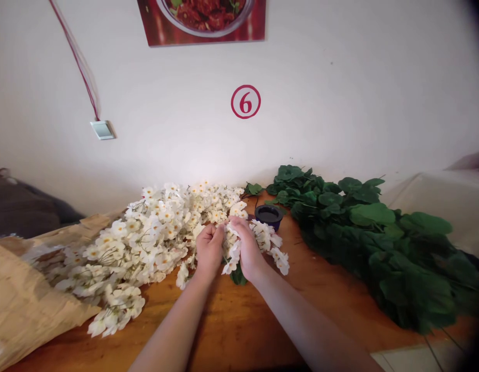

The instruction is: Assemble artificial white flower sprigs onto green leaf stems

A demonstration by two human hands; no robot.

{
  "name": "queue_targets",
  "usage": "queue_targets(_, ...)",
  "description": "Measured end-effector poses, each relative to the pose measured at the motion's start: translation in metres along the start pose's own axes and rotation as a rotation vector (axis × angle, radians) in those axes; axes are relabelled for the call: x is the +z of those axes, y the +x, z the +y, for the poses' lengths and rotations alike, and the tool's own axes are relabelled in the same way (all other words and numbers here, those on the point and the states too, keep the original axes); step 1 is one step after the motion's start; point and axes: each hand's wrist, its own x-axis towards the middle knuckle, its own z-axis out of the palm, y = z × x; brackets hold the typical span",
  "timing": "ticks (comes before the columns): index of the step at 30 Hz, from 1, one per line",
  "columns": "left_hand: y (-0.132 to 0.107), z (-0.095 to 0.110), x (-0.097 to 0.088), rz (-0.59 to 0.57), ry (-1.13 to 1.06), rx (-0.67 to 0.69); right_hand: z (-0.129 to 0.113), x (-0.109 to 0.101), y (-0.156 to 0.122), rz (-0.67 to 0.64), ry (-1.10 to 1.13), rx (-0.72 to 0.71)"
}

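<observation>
My left hand (209, 249) is closed, thumb pressed against the curled fingers, at the left side of a bunch of white artificial flowers (232, 252). From the right, my right hand (248, 248) closes around the same bunch, and the fingertips of both hands meet near its top. White blossoms stick out past my right hand, and a green leaf (238, 275) shows below, between the wrists. The stems inside my grip are hidden. Just behind my right hand stands a small dark round pot (269, 216).
A large heap of white flowers (154, 232) covers the left of the wooden table (239, 330), partly in brown paper (38, 294). Green leaf stems (363, 237) are piled on the right. The wall (177, 119) rises behind; a pale covered surface (429, 201) is at far right.
</observation>
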Motion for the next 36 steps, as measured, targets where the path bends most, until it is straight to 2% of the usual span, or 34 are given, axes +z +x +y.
queue_targets(2, 0.000, 0.000, 0.000, 0.051, -0.018, -0.025, 0.008, 0.002, -0.001, -0.009, 0.083, 0.041)
queue_targets(5, 0.000, -0.002, 0.000, 0.090, 0.027, -0.033, 0.024, -0.001, -0.001, -0.012, 0.268, 0.193)
queue_targets(7, 0.001, -0.003, -0.001, 0.097, 0.071, -0.024, 0.033, -0.005, -0.001, -0.012, 0.309, 0.270)
queue_targets(11, 0.005, -0.003, -0.005, 0.113, 0.055, 0.005, 0.031, -0.010, -0.005, 0.024, 0.185, 0.141)
queue_targets(14, 0.010, 0.001, -0.009, 0.138, 0.063, 0.061, 0.021, -0.010, -0.008, -0.022, 0.052, 0.066)
queue_targets(17, 0.013, 0.002, -0.011, 0.174, 0.093, 0.064, 0.019, -0.011, -0.009, -0.044, 0.002, 0.103)
queue_targets(21, 0.015, -0.001, -0.009, 0.194, 0.006, -0.019, 0.029, -0.011, -0.005, -0.010, 0.112, 0.178)
queue_targets(24, 0.016, -0.004, -0.007, 0.143, -0.174, -0.078, 0.032, -0.012, -0.003, 0.062, 0.153, 0.193)
queue_targets(30, 0.020, 0.003, -0.012, -0.059, -0.613, -0.232, 0.031, -0.018, -0.001, 0.149, 0.086, 0.147)
queue_targets(36, 0.023, 0.007, -0.020, -0.193, -0.710, -0.189, 0.034, -0.017, -0.006, 0.136, 0.023, 0.169)
